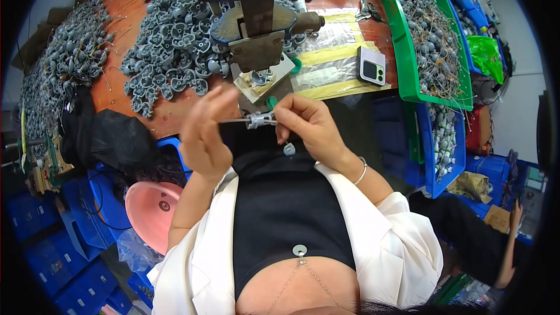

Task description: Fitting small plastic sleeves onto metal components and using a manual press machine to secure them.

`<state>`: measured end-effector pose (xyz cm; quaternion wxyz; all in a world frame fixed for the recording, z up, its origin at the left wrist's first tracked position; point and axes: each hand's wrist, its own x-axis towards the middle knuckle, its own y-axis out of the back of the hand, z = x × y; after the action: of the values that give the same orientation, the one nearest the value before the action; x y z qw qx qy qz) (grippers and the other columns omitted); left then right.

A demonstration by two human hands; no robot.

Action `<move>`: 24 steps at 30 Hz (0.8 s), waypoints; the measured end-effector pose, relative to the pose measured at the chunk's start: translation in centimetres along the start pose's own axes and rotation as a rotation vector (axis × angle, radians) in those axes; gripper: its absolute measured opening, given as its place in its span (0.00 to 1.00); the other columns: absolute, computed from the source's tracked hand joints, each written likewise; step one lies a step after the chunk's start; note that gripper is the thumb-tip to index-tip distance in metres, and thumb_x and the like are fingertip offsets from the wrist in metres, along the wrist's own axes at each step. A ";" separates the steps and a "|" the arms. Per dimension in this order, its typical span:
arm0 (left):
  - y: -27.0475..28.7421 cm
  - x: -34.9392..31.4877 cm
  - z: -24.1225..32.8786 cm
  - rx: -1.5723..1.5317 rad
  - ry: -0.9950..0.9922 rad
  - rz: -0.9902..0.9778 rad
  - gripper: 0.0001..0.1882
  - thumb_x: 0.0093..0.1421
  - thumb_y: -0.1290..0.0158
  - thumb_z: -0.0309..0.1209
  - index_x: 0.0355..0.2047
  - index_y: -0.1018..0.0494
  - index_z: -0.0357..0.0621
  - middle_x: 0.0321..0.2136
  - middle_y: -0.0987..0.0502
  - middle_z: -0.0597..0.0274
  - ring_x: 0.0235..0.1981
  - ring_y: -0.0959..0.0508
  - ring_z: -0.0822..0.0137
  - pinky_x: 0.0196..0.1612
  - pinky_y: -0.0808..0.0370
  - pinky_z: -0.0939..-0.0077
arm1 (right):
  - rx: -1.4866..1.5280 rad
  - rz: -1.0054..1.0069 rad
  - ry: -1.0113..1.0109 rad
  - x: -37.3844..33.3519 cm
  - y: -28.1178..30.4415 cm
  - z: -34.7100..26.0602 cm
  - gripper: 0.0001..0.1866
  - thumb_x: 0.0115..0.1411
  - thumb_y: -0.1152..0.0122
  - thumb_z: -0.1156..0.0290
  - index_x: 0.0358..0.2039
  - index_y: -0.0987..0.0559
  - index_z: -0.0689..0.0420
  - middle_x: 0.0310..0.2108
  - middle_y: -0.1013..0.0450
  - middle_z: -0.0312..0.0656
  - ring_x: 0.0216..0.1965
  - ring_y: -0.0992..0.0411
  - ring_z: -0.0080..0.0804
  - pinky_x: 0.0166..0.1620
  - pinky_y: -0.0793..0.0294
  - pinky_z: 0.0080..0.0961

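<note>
In front of my chest, my right hand (pixel 312 122) pinches a small grey plastic fitting (pixel 256 120) between thumb and fingers. A thin wire or rod (pixel 233 121) sticks out of the fitting toward my left hand (pixel 205 137). That hand is raised, its fingers stretched out and somewhat blurred; whether it touches the wire I cannot tell. Below my right fingers hangs a small pale blue-grey piece (pixel 289 149). Just beyond the hands stands a bench press (pixel 256 41), with a light block (pixel 265 84) under its head that carries a small part.
Grey plastic shells (pixel 169 46) lie heaped on the orange-red bench (pixel 125 20); a pile of wired parts (pixel 81 41) sits farther left. A green crate (pixel 408 76) holds more wired parts. A phone (pixel 371 65) lies at right. A pink basin (pixel 146 210) stands lower left. Another person's arm (pixel 510 245) shows at right.
</note>
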<state>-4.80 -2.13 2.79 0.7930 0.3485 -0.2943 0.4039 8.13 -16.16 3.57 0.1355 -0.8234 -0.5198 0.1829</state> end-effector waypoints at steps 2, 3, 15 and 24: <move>-0.3 0.2 -0.6 -0.179 0.017 0.148 0.16 0.68 0.66 0.30 0.52 0.41 0.32 0.36 0.23 0.42 0.40 0.22 0.52 0.50 0.30 0.61 | -0.045 -0.027 0.020 0.4 0.5 0.2 0.10 0.64 0.48 0.68 0.30 0.28 0.61 0.21 0.31 0.34 0.23 0.31 0.19 0.29 0.31 0.15; 0.0 0.3 -0.7 -0.178 0.017 0.151 0.16 0.68 0.66 0.30 0.52 0.41 0.32 0.36 0.23 0.42 0.40 0.22 0.52 0.50 0.30 0.61 | -0.047 -0.030 0.020 0.5 0.5 0.1 0.10 0.64 0.48 0.68 0.30 0.28 0.61 0.21 0.31 0.34 0.23 0.31 0.19 0.29 0.31 0.15; 0.9 1.2 -2.3 -0.346 0.565 0.379 0.16 0.66 0.62 0.24 0.54 0.42 0.34 0.36 0.23 0.46 0.38 0.21 0.60 0.46 0.27 0.71 | -0.583 0.133 0.349 2.4 2.2 0.9 0.05 0.60 0.47 0.75 0.32 0.30 0.65 0.24 0.29 0.40 0.23 0.31 0.23 0.27 0.32 0.19; 0.4 1.4 1.3 0.631 0.073 -0.410 0.17 0.55 0.48 0.22 0.46 0.28 0.42 0.43 0.26 0.53 0.53 0.32 0.53 0.54 0.38 0.62 | -0.878 -0.004 0.599 3.2 3.1 1.1 0.06 0.52 0.39 0.80 0.31 0.26 0.63 0.26 0.28 0.41 0.22 0.32 0.29 0.25 0.34 0.20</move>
<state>-4.69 -2.34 4.73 0.7210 0.6127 -0.0508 0.3197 11.42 -14.50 0.83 -0.0789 -0.8180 -0.4874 -0.2952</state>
